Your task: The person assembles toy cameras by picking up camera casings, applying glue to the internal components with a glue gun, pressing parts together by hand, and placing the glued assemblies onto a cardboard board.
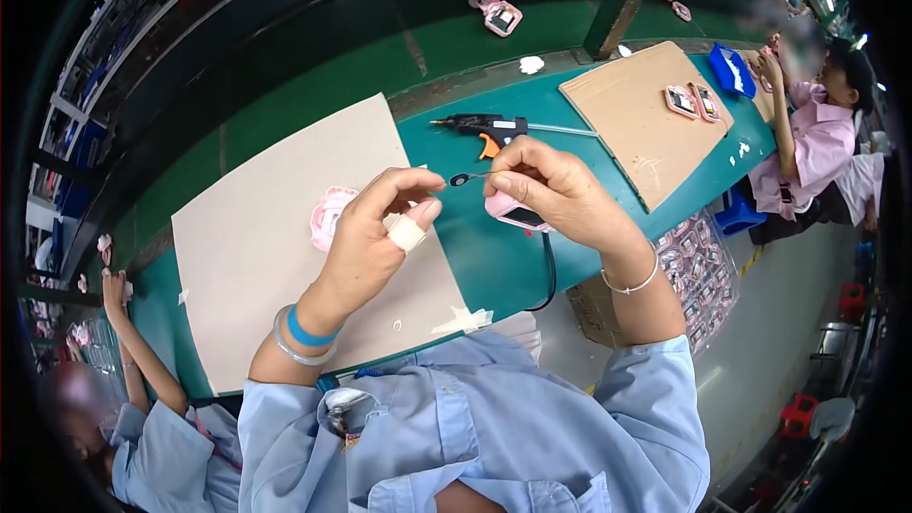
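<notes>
A pink plastic case (514, 213) with a dark face shows beneath my right hand (560, 192), whose other fingers are partly hidden. From the thumb and forefinger of that hand a thin wire extends left, ending in a small black round part (460, 180). My left hand (369, 228) is just left of this part, a small gap from it. Its thumb, wrapped in a pale bandage (407, 234), stands apart from the forefinger, with nothing seen between them. Partly behind the left hand, a pink shell (331, 217) lies on the grey-beige board (256, 190).
A black glue gun (480, 126) with an orange trigger lies beyond my hands. Cardboard (617, 100) at right bears open pink cases (692, 102), near a blue bin (731, 71). A crate of pink pieces (698, 275) stands below the table. Co-workers sit at both sides.
</notes>
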### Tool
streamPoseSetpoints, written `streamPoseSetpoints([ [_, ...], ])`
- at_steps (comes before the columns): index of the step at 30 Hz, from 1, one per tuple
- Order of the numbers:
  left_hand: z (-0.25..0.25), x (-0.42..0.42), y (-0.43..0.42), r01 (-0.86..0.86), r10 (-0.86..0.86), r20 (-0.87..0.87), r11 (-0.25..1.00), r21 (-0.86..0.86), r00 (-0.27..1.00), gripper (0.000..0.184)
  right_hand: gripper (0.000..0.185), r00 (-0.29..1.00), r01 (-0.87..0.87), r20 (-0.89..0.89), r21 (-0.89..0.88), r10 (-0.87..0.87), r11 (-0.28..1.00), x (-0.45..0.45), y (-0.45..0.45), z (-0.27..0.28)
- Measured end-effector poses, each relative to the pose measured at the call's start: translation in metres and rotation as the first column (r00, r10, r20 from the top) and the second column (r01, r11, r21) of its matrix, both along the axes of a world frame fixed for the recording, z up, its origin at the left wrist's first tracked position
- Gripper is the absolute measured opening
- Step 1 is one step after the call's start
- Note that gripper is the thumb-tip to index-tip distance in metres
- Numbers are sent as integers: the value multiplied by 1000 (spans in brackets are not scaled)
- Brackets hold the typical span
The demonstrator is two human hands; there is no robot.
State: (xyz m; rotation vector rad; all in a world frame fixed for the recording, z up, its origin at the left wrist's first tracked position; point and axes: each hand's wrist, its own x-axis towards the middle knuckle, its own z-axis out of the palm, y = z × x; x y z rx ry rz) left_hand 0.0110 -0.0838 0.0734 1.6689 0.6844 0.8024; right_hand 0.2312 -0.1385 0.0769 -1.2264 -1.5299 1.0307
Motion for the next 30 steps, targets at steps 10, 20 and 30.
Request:
streamPoseSetpoints([
  [10,-15,-31,1,-31,38,-114,998,59,993,9,1,997,-41,59,-110,47,993,-38,-2,0],
  [20,-19,-41,0,30,-19,-114,996,88,993,5,1,1000,11,27,-157,-6,988,-55,-5,-8],
  [30,-23,-40,-6,93,-81,-83,984,150,993,4,2,999,-36,11,-151,38,988,-65,-14,-14],
])
